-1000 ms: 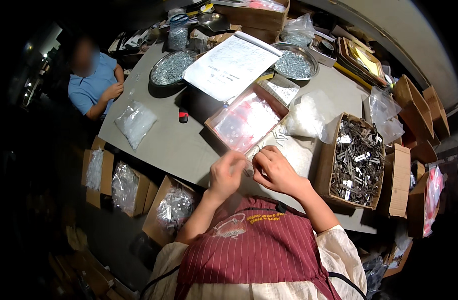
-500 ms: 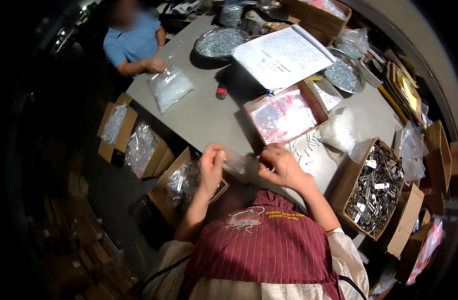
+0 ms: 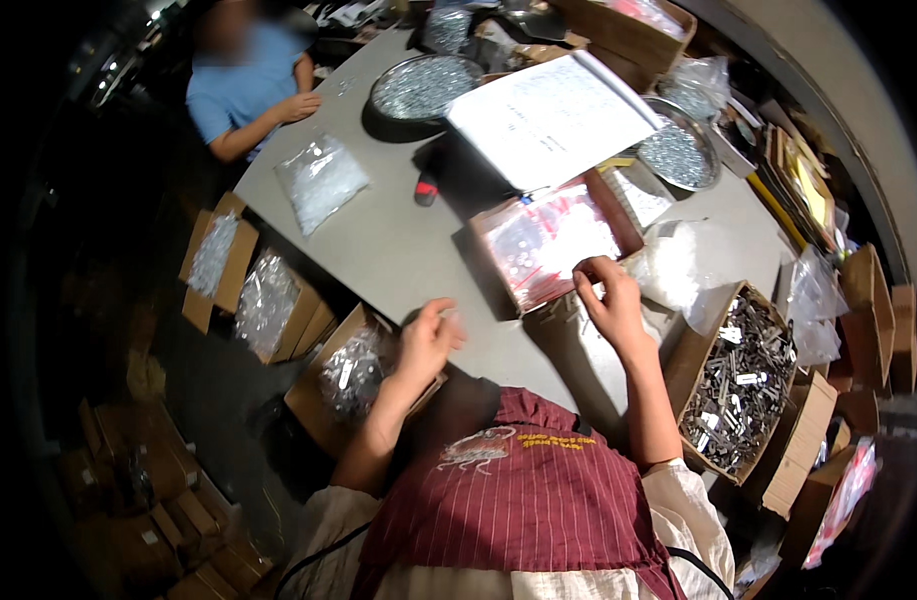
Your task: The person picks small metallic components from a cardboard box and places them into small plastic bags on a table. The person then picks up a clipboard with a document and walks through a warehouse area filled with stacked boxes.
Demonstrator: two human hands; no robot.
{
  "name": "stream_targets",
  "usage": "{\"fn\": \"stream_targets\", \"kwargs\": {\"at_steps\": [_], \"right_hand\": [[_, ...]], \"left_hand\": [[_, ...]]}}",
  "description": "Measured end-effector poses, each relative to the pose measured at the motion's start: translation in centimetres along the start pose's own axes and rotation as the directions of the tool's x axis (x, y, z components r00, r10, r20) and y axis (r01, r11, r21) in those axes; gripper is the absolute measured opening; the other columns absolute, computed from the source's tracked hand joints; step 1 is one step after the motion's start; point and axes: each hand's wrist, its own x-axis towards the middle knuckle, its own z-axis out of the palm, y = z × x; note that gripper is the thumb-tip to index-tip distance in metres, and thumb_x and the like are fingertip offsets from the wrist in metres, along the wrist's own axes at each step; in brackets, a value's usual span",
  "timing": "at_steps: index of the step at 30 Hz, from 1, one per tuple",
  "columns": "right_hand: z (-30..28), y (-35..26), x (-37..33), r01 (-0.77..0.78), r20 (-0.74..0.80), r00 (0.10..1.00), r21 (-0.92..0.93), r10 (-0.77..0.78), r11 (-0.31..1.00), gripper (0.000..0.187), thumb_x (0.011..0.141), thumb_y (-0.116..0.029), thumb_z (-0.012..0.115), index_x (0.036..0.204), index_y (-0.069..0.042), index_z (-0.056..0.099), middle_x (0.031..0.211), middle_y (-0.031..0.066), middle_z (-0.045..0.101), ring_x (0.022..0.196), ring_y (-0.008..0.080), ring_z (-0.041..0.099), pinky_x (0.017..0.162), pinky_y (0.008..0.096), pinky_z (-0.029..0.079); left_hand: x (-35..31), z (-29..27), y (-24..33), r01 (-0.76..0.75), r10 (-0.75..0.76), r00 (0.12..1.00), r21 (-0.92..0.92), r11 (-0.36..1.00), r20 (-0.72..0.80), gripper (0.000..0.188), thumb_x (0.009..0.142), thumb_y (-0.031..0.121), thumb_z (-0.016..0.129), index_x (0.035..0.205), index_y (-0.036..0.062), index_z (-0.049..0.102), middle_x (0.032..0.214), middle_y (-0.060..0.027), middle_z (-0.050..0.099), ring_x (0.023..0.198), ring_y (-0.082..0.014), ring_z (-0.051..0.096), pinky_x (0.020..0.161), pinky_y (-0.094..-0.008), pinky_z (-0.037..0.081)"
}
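Observation:
My left hand (image 3: 430,342) hovers over the near table edge, fingers loosely curled and apart, slightly blurred, with nothing visible in it. Below and left of it stands an open carton (image 3: 318,400) holding clear bags of shiny parts (image 3: 353,378). My right hand (image 3: 612,302) is over the near right corner of a shallow cardboard box (image 3: 496,262), its thumb and forefinger apart. Inside that box lie small clear zip bags with red strips (image 3: 553,240). Loose small metal pieces on the table are mostly hidden beneath my right hand.
A written notepad (image 3: 553,115) lies behind the box between two round trays of metal parts (image 3: 426,88) (image 3: 678,150). White plastic bags (image 3: 668,265) and a carton of dark metal clips (image 3: 743,385) are at right. A filled clear bag (image 3: 321,185) lies near a co-worker (image 3: 248,85).
The clear bag between my hands is gone from them. My right hand has moved right and up to the bag box. The co-worker's hand has left the filled bag.

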Motion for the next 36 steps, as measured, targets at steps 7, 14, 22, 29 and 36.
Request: {"fn": "stream_targets", "kwargs": {"at_steps": [7, 14, 22, 29, 36], "right_hand": [[-0.2, 2.0, -0.7, 0.004, 0.029, 1.0, -0.032, -0.003, 0.999, 0.015, 0.083, -0.01, 0.065, 0.095, -0.002, 0.07, 0.088, 0.0182, 0.069, 0.08, 0.0357, 0.068, 0.075, 0.041, 0.054], [4.6, -1.2, -3.5, 0.6, 0.397, 0.743, -0.037, -0.539, 0.799, 0.022, 0.091, -0.029, 0.062, 0.096, -0.01, 0.072, 0.116, 0.0109, 0.069, 0.115, 0.0263, 0.063, 0.096, 0.0432, 0.046], [6.8, 2.4, -5.5, 0.462, 0.386, 0.863, -0.346, -0.325, 0.817, 0.073, 0.097, -0.053, 0.057, 0.146, 0.001, 0.049, 0.143, 0.0141, 0.056, 0.133, 0.0268, 0.051, 0.111, 0.0461, 0.035], [4.3, 2.7, -4.6, 0.416, 0.408, 0.875, -0.362, -0.259, 0.834, 0.072, 0.097, -0.051, 0.055, 0.145, 0.003, 0.049, 0.149, 0.0117, 0.052, 0.134, 0.0205, 0.05, 0.111, 0.0474, 0.033], [4.2, 6.5, -6.3, 0.48, 0.325, 0.86, -0.248, -0.395, 0.841, 0.05, 0.105, -0.035, 0.054, 0.147, -0.007, 0.054, 0.148, 0.0083, 0.057, 0.137, 0.0208, 0.053, 0.116, 0.053, 0.033]], "left_hand": [[7.0, 6.4, 6.4, 0.138, -0.188, 0.959, 0.227, 0.964, 0.214, 0.058, 0.102, 0.047, 0.055, 0.116, -0.009, 0.058, 0.073, -0.0161, 0.073, 0.058, -0.0214, 0.071, 0.054, -0.0315, 0.054], [9.2, 8.0, 5.3, 0.072, -0.128, 0.968, 0.249, 0.966, 0.216, 0.055, 0.099, 0.047, 0.059, 0.099, -0.0074, 0.058, 0.07, -0.0193, 0.071, 0.06, -0.029, 0.072, 0.058, -0.0387, 0.055], [10.6, 10.6, 5.5, -0.069, 0.009, 0.983, 0.32, 0.945, 0.186, 0.054, 0.1, 0.045, 0.058, 0.112, -0.0076, 0.063, 0.086, -0.0244, 0.073, 0.082, -0.0345, 0.074, 0.071, -0.0411, 0.055], [12.9, 10.8, 5.7, 0.16, -0.13, 0.915, -0.048, 0.986, 0.382, 0.039, 0.102, 0.031, 0.063, 0.101, -0.0075, 0.057, 0.078, -0.0185, 0.073, 0.06, -0.0192, 0.07, 0.048, -0.0288, 0.052], [13.5, 10.0, 6.0, 0.15, -0.153, 0.869, 0.044, 0.988, 0.471, 0.043, 0.103, 0.037, 0.062, 0.099, -0.0061, 0.056, 0.08, -0.0157, 0.074, 0.06, -0.0162, 0.068, 0.049, -0.0265, 0.051]]}}
